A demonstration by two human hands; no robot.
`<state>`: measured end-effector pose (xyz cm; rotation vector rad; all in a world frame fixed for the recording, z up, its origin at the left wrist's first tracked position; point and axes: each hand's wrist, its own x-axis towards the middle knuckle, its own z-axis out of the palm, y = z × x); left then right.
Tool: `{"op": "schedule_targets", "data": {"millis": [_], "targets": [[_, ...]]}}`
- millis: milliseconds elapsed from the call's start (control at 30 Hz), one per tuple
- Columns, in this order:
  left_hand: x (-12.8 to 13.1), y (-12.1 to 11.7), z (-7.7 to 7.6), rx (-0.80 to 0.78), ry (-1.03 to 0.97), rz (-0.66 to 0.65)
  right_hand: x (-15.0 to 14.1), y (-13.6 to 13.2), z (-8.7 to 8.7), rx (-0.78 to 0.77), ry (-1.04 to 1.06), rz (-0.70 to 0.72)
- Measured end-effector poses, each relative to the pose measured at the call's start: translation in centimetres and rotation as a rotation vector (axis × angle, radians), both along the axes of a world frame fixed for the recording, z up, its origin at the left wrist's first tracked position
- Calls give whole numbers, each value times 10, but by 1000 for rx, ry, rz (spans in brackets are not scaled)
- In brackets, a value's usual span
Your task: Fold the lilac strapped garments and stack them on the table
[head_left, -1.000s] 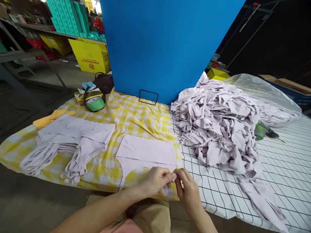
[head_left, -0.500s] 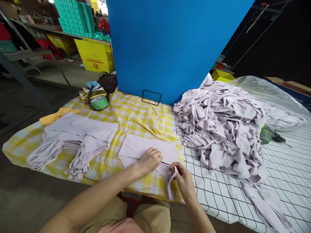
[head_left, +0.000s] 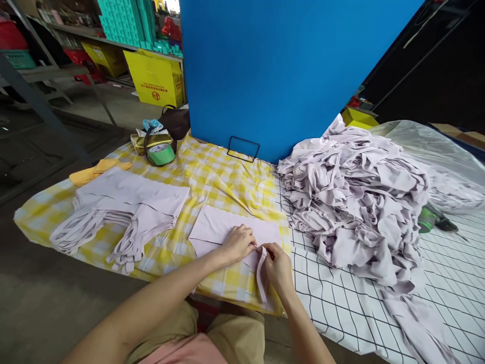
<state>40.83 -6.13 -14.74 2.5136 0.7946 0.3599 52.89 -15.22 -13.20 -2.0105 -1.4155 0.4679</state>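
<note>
A pale lilac strappy top lies flat on the yellow checked cloth before me, its wide band away from me. My left hand rests on its right half, thumb and fingers pinched on the fabric beside the strap. Against those fingertips, my right hand is closed on the upper part of a thin strap, which hangs toward the table's front edge. The fingers hide the exact spot where they grip. To the left lies a neat stack of like tops, straps toward me.
A large loose heap of lilac garments covers the right side on a white grid cloth. Behind stands a tall blue board with a black wire frame at its foot. Green tape and a yellow cloth piece lie at left.
My right hand has moved up and left with the strap, so both hands' fingertips now meet. My left fingers have gone from lying curled on the fabric to pinching. The view has shifted slightly.
</note>
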Motion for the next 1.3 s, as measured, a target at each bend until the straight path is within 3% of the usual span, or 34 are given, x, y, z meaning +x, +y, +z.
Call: {"op": "schedule_targets", "data": {"millis": [667,1100,1300], "targets": [[3,5,-8,-23,-19,4,8,9,-6,-43,24,-63],[2,4,-1,-57,-14,8,-5,7,-1,-34,87,-169],[2,3,-1,-71,-42,8,-9,6,-5,9,8,-165]]}}
